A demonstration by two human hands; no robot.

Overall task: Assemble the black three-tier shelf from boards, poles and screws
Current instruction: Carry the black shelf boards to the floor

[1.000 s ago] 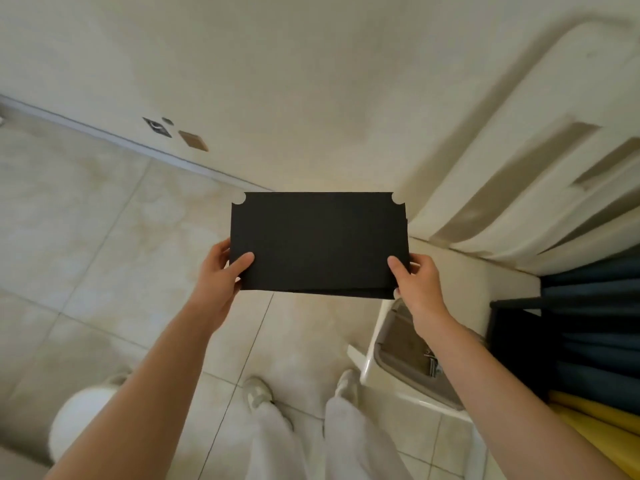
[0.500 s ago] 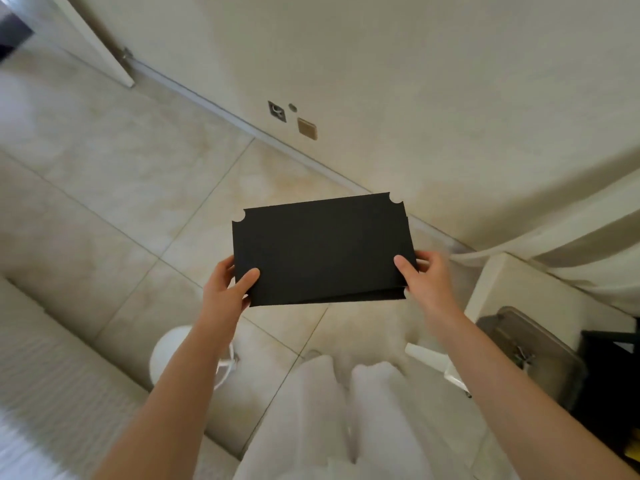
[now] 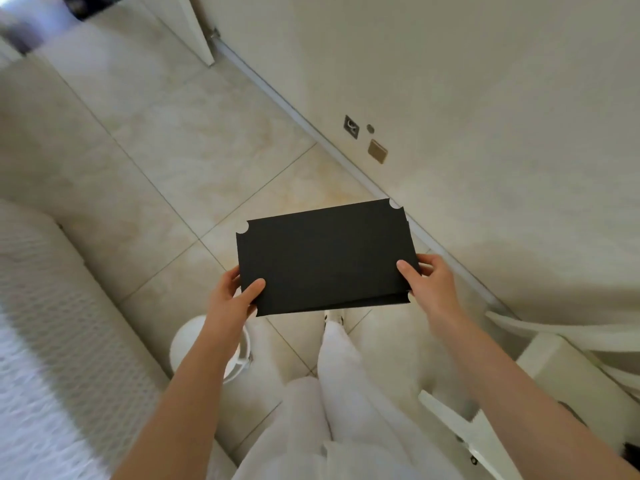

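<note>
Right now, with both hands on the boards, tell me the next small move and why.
Probably lower the boards flat onto the floor and fan them apart. The left hand and right hand hold them in the air by the near corners, a second edge shows under the top one, and no poles or screws are in view.

Stacked black boards with notched corners, near-level, midair

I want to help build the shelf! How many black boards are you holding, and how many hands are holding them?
Black boards: at least 2, stacked; a second edge peeks out under the top one, and more could be hidden.
Hands: 2, the left hand and the right hand, each gripping one short end.
Total: 4 things, at least.
</note>
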